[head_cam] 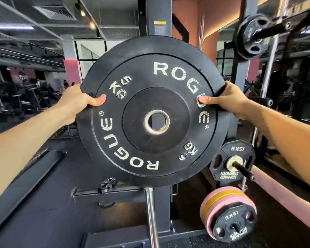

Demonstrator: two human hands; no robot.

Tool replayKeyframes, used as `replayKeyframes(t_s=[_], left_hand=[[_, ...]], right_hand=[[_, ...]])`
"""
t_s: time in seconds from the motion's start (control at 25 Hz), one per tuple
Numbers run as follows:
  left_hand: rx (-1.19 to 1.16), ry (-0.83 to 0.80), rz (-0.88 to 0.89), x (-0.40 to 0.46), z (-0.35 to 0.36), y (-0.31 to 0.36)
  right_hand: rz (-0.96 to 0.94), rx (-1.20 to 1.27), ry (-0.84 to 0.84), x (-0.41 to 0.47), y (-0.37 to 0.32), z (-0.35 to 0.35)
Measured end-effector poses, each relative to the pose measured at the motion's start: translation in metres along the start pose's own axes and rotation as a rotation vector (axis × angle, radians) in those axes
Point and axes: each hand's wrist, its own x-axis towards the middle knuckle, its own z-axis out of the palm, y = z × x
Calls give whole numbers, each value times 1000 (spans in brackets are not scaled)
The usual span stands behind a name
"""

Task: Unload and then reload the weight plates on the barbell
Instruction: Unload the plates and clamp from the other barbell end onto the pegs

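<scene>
A large black 5 kg bumper plate [150,86] with white ROGUE lettering and a steel centre ring fills the middle of the head view, held upright in the air. My left hand [75,102] grips its left rim, thumb on the face. My right hand [227,99] grips the right rim the same way. The chrome barbell sleeve [151,215] runs down below the plate, bare of plates where it shows. A black collar clip [106,184] lies on the rack's base beside it.
A dark rack upright [158,17] stands behind the plate. At the right, a 15 kg black plate [231,163] sits on a storage peg, and pink plates with another 15 kg plate [229,219] sit lower. A loaded bar [252,36] hangs upper right.
</scene>
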Motion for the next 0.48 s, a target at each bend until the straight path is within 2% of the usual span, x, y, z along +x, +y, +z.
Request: replayKeyframes(t_s=[0.2, 0.48], left_hand=[[4, -68, 32, 2, 0, 80], [-24, -129, 56, -15, 62, 117]], right_hand=[[-11, -15, 35, -12, -72, -48], [19, -55, 113, -47, -75, -127]])
